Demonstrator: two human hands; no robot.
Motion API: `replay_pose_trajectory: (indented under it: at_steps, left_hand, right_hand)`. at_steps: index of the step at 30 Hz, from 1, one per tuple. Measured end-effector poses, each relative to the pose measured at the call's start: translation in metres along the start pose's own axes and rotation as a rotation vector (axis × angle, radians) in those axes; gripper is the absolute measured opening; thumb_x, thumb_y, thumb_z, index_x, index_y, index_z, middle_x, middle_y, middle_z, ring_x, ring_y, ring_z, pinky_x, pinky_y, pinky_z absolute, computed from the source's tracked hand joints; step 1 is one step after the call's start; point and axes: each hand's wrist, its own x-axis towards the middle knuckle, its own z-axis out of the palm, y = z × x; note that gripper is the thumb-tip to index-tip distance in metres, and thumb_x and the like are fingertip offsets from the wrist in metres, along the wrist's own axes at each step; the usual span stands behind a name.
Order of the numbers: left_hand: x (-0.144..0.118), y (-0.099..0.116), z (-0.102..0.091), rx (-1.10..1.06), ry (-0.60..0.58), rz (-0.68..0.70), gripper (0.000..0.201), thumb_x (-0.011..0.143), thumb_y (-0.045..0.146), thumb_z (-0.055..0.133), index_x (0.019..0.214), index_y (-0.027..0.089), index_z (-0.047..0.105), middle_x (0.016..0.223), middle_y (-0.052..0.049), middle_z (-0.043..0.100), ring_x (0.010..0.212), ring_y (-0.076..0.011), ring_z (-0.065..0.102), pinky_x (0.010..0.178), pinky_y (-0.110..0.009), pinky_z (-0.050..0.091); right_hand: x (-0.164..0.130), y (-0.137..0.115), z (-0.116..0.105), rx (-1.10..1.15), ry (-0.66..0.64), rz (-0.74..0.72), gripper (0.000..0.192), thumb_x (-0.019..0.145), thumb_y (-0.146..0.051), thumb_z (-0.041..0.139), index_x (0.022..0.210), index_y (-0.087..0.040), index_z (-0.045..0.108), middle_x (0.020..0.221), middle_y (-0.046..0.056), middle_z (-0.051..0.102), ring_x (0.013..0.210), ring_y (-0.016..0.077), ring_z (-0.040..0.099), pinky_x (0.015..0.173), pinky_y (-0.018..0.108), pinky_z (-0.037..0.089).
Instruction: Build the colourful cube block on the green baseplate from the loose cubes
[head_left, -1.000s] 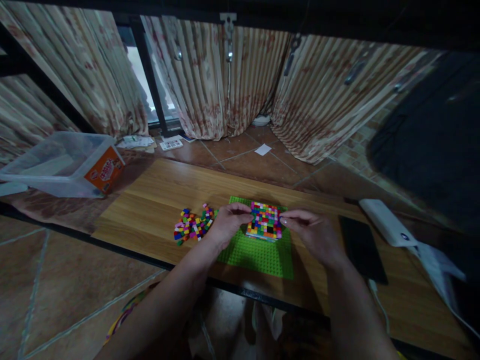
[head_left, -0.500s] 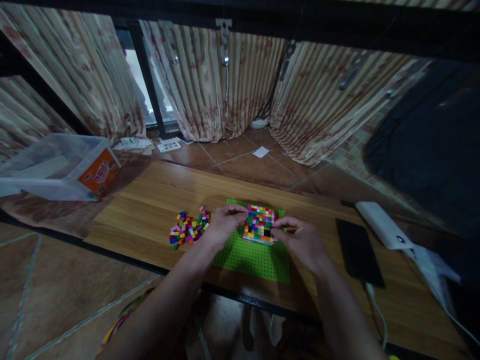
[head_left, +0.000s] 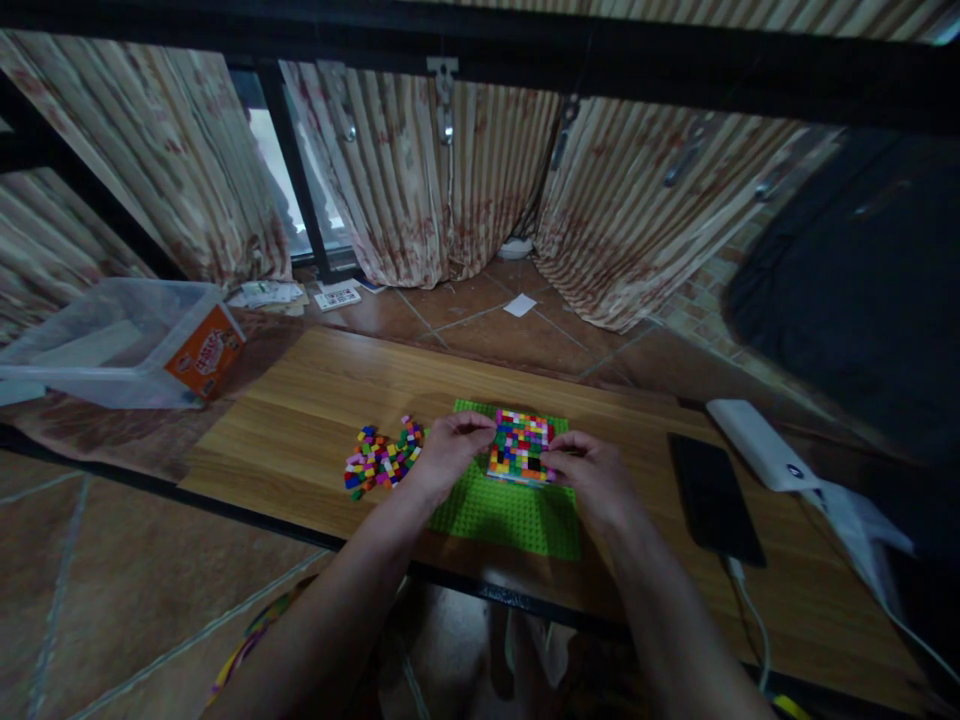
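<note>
Compared with the frame half a second earlier, the right hand (head_left: 592,478) has closed in on the multicoloured brick block (head_left: 519,446), fingertips pinching its right edge; the left hand (head_left: 448,452) still grips the left edge. The block sits between the hands on a green baseplate (head_left: 510,515). Loose bricks (head_left: 381,458) lie just left of the left hand. Bare wooden tabletop (head_left: 300,410) extends beyond. The label on the clear bin (head_left: 112,345), far left, is unreadable.

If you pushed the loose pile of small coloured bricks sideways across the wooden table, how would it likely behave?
The pile of bricks would probably scatter rather than move together, since the pieces lie loose and unjoined. Each looks tiny and blocky, so likely light, sliding rather than rolling on the smooth table.
</note>
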Motion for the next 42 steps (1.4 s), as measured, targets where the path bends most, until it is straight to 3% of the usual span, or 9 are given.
replay_pose_trajectory:
  at_steps: [8, 14, 20, 26, 29, 32, 35, 38, 42]
  left_hand:
    - [-0.008, 0.004, 0.002, 0.037, 0.043, -0.034, 0.016, 0.061, 0.024, 0.073, 0.074, 0.014, 0.071, 0.061, 0.002, 0.06, 0.059, -0.0082, 0.05, 0.058, -0.02, 0.038]
    - [-0.005, 0.011, 0.0, 0.07, 0.084, -0.006, 0.018, 0.06, 0.026, 0.073, 0.074, 0.015, 0.07, 0.07, 0.0, 0.064, 0.065, -0.0098, 0.055, 0.063, -0.021, 0.043]
    - [-0.002, 0.01, -0.008, 0.207, 0.159, 0.152, 0.02, 0.063, 0.03, 0.071, 0.076, 0.016, 0.069, 0.069, 0.001, 0.064, 0.067, -0.0111, 0.056, 0.064, -0.022, 0.045]
    - [-0.02, 0.035, -0.047, 0.446, 0.271, 0.284, 0.029, 0.064, 0.037, 0.07, 0.083, 0.015, 0.068, 0.074, -0.002, 0.068, 0.068, -0.0134, 0.061, 0.066, -0.025, 0.047]
    - [-0.05, 0.05, -0.078, 0.676, 0.426, 0.334, 0.032, 0.068, 0.039, 0.066, 0.089, 0.015, 0.068, 0.086, -0.008, 0.071, 0.079, -0.0186, 0.065, 0.077, -0.032, 0.05]
    - [-0.086, 0.044, -0.11, 0.835, 0.505, 0.301, 0.048, 0.065, 0.041, 0.071, 0.105, 0.016, 0.066, 0.106, -0.014, 0.068, 0.102, -0.0289, 0.063, 0.089, -0.042, 0.048]
    - [-0.108, 0.018, -0.129, 1.075, 0.474, 0.249, 0.072, 0.066, 0.045, 0.072, 0.129, 0.016, 0.053, 0.134, -0.017, 0.054, 0.126, -0.0326, 0.051, 0.105, -0.046, 0.04]
    - [-0.11, -0.009, -0.134, 1.212, 0.419, 0.22, 0.095, 0.061, 0.053, 0.075, 0.142, 0.016, 0.039, 0.147, -0.02, 0.041, 0.137, -0.0361, 0.038, 0.111, -0.049, 0.033]
    - [-0.094, -0.026, -0.128, 1.29, 0.358, 0.257, 0.109, 0.059, 0.062, 0.075, 0.148, 0.017, 0.03, 0.152, -0.023, 0.032, 0.142, -0.0408, 0.026, 0.113, -0.055, 0.024]
  right_hand:
    - [0.001, -0.005, -0.017, 0.176, -0.066, 0.082, 0.035, 0.049, -0.043, 0.083, 0.067, -0.019, 0.065, 0.065, 0.0, 0.065, 0.06, 0.0146, 0.059, 0.057, 0.027, 0.048]
    - [0.009, -0.015, -0.025, 0.346, 0.181, -0.027, 0.038, 0.05, -0.051, 0.082, 0.06, -0.02, 0.061, 0.06, -0.002, 0.059, 0.058, 0.0124, 0.056, 0.056, 0.025, 0.048]
    - [0.015, -0.022, -0.023, 0.418, 0.237, -0.127, 0.04, 0.053, -0.054, 0.079, 0.064, -0.02, 0.061, 0.059, -0.003, 0.057, 0.056, 0.0114, 0.054, 0.053, 0.024, 0.046]
    - [0.023, -0.03, -0.032, 0.468, 0.303, -0.151, 0.043, 0.05, -0.056, 0.078, 0.06, -0.02, 0.057, 0.054, -0.004, 0.054, 0.051, 0.0112, 0.05, 0.052, 0.026, 0.043]
    - [0.019, -0.034, -0.039, 0.395, 0.384, -0.234, 0.038, 0.057, -0.053, 0.074, 0.06, -0.019, 0.059, 0.053, -0.004, 0.053, 0.05, 0.0113, 0.047, 0.053, 0.027, 0.04]
    - [0.001, -0.039, -0.038, 0.197, 0.396, -0.403, 0.032, 0.069, -0.05, 0.068, 0.066, -0.018, 0.064, 0.057, -0.001, 0.058, 0.055, 0.0137, 0.05, 0.057, 0.029, 0.04]
    - [-0.031, -0.04, -0.013, 0.079, 0.254, -0.552, 0.029, 0.078, -0.047, 0.061, 0.075, -0.018, 0.066, 0.068, 0.002, 0.065, 0.065, 0.0172, 0.058, 0.064, 0.03, 0.045]
    - [-0.064, -0.029, 0.036, -0.051, -0.035, -0.649, 0.021, 0.086, -0.031, 0.05, 0.091, -0.02, 0.067, 0.089, 0.006, 0.07, 0.084, 0.0205, 0.064, 0.077, 0.034, 0.05]
    - [-0.078, -0.006, 0.096, -0.413, -0.198, -0.7, 0.05, 0.072, 0.0, 0.044, 0.115, -0.019, 0.062, 0.114, 0.011, 0.066, 0.111, 0.0229, 0.061, 0.098, 0.037, 0.046]
